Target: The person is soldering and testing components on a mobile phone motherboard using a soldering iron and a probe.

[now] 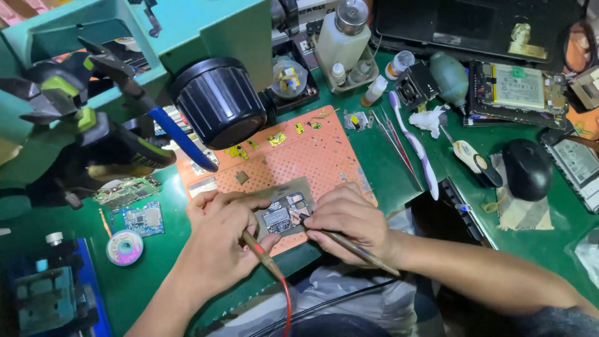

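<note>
A small dark circuit board (282, 216) lies on an orange perforated mat (293, 156), between my two hands. My left hand (221, 240) grips a thin probe (262, 254) with a red lead running down toward me; its thumb rests at the board's left edge. My right hand (346, 221) holds a slim brown-handled tool (355, 248) like a pen, its tip touching the board's right part. A black microscope eyepiece (218, 103) hangs just above and behind the board.
Another green circuit board (143, 218) and a solder-wick spool (124, 247) lie to the left. A toothbrush (415, 146), tweezers (396, 146), a black mouse (526, 168), opened phones (518, 90), bottles (340, 40) and a blower bulb (449, 75) crowd the green mat (374, 162) on the right.
</note>
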